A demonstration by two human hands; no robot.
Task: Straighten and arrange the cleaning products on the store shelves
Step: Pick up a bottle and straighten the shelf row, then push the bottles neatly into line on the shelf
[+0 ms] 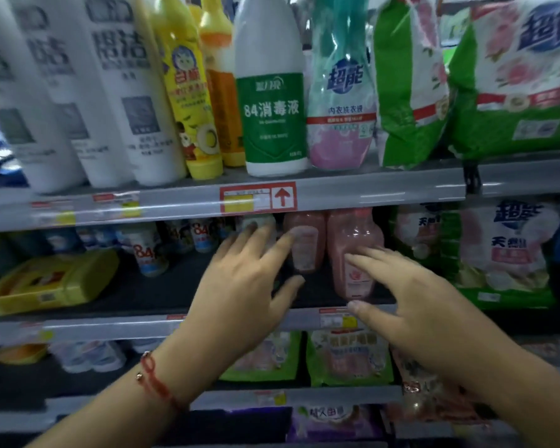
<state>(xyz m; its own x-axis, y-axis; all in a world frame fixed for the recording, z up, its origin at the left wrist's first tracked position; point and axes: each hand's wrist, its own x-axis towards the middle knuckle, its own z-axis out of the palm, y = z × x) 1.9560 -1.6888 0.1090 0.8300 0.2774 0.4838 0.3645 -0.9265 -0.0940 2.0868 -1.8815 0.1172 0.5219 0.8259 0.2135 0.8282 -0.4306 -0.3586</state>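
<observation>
Two translucent pink plastic bottles with pale labels stand side by side on the dark middle shelf, the left pink bottle [305,240] and the right pink bottle [354,250]. The left hand [240,286] and right hand [411,299] reach toward them, fingers spread and straight, holding nothing. Whether fingertips touch is blurred.

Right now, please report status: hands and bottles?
Left hand open, right hand open. Both reaching at pink bottles, middle shelf. Nothing gripped. Path clear.
</observation>
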